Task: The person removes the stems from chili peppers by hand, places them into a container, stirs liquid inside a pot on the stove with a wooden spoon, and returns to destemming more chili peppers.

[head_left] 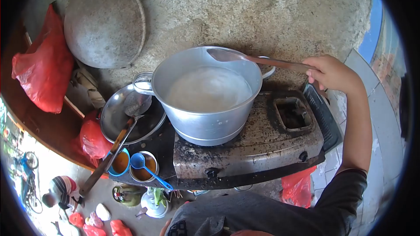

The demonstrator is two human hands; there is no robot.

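My right hand (326,73) is closed around the handle end of a long spatula (280,63) with a broad flat blade. The spatula reaches left over the rim of a large aluminium pot (205,122), its blade above the far inner side. Cloudy whitish liquid (210,89) with a swirled surface fills part of the pot. The pot stands on the left burner of a stained two-burner gas stove (249,155). My left hand cannot be made out; only a sliver of skin shows beside my shirt at the bottom edge.
Left of the pot lies a wide metal pan (113,116) with long-handled utensils across it. A blue ladle (144,166) rests on a bowl of orange-brown liquid. A large round lid (105,22) leans on the wall near a red plastic bag (46,65). A person (63,192) is at lower left.
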